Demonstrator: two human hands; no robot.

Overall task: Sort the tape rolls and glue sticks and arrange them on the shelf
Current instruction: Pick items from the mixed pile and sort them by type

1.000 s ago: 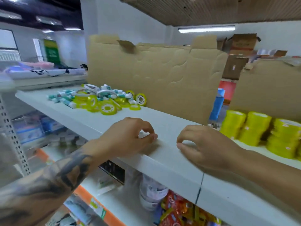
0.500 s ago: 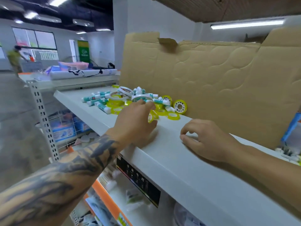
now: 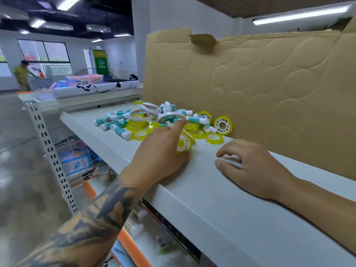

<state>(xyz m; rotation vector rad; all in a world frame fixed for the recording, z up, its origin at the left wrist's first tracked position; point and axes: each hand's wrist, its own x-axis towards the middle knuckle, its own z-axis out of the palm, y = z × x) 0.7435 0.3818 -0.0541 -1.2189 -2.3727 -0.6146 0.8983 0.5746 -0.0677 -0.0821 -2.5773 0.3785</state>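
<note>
We see left hand (image 3: 163, 149) now at near edge of mixed pile, having slid leftward along shelf (image 3: 221, 199) over last second. Thumb and fingers close round yellow tape roll (image 3: 184, 143) standing on edge; index finger stretches on toward glue sticks (image 3: 115, 122). Grip looks begun, though palm hides most of it. Right hand (image 3: 248, 166) rests on shelf, fingers loosely curled, holding nothing. Pile sits unsorted against cardboard sheet (image 3: 269, 89). We judge sorting only starting.
</note>
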